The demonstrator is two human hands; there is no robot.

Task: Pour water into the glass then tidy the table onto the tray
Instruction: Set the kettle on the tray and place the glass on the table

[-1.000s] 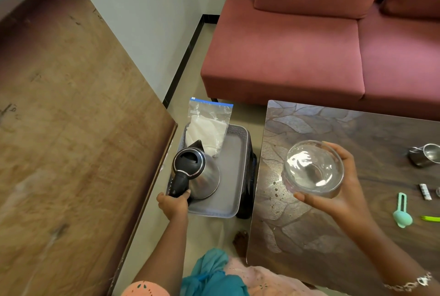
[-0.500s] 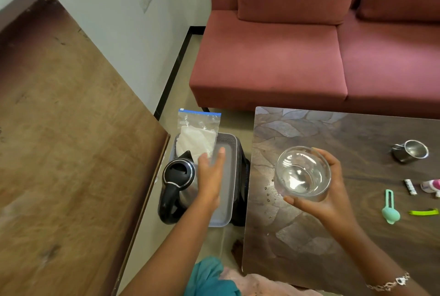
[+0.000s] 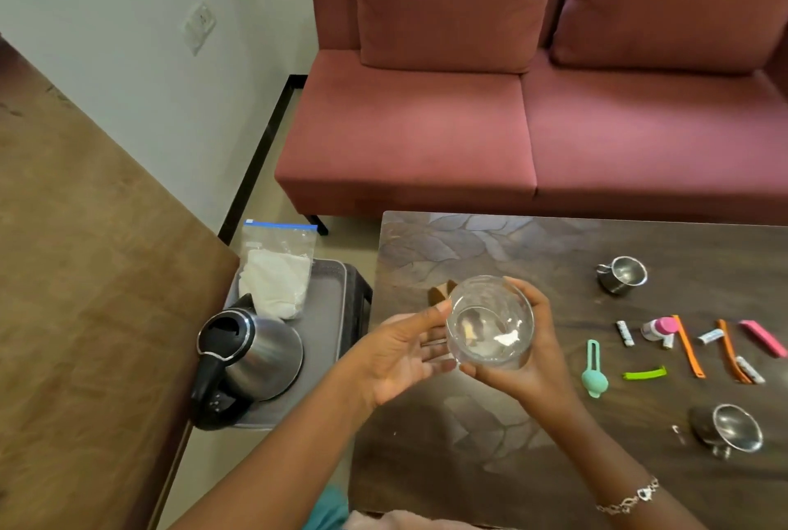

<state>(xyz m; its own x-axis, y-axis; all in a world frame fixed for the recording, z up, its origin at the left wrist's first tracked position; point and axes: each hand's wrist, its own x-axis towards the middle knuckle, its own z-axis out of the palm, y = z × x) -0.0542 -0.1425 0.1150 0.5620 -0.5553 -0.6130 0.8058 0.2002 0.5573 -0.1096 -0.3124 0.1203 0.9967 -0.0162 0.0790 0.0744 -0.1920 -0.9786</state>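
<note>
A clear round glass [image 3: 490,322] with water in it is held above the dark table [image 3: 554,248] by my right hand [image 3: 526,363], fingers wrapped around its right side and bottom. My left hand [image 3: 401,352] is open, palm up, its fingertips touching the glass's left side. A steel kettle with a black handle [image 3: 249,352] stands on the grey tray [image 3: 328,316], which rests on a black stool left of the table. A zip bag with white contents [image 3: 277,269] leans at the tray's far end.
On the table's right lie two steel cups [image 3: 622,273] [image 3: 733,433], a teal clip [image 3: 594,367], a green clip [image 3: 644,373], orange sticks [image 3: 688,348], a pink item [image 3: 763,337] and small sachets. A wooden surface [image 3: 85,295] is at left, a red sofa [image 3: 511,124] behind.
My left hand let go of the kettle's handle, left it on the tray and came right to the glass. The view shifted right, showing more of the table.
</note>
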